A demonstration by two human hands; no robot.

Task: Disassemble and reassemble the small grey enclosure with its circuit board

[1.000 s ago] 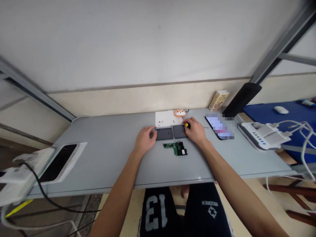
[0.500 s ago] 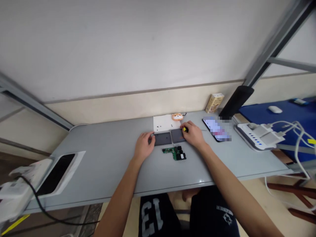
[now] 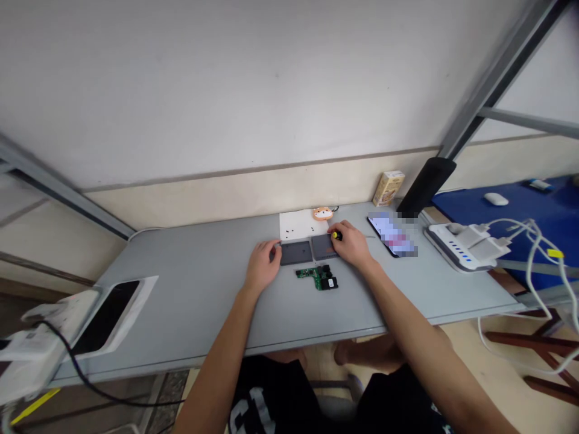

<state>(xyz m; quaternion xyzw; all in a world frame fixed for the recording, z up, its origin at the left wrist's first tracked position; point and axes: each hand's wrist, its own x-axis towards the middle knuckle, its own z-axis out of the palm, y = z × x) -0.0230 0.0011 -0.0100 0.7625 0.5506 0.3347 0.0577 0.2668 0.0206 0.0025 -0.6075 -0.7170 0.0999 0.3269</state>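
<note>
Two dark grey case halves lie side by side on the grey table [image 3: 194,289]. My left hand [image 3: 263,263] rests at the left edge of the left case half [image 3: 295,252], fingers on it. My right hand [image 3: 351,245] is shut on a small screwdriver with a yellow cap [image 3: 335,235] at the right edge of the right case half [image 3: 324,246]. A green circuit board [image 3: 317,277] lies just in front of the halves, between my hands. Behind them a white sheet [image 3: 298,226] carries a few small black screws.
An orange animal-shaped trinket [image 3: 322,213] sits on the sheet's far corner. A lit phone [image 3: 391,235], a small carton [image 3: 388,187] and a white power strip with plugs [image 3: 465,248] are to the right. A dark phone on a white pad [image 3: 108,306] lies at the left.
The view has shifted slightly; my hands stay on the case halves in much the same pose. My legs under the table have moved apart.
</note>
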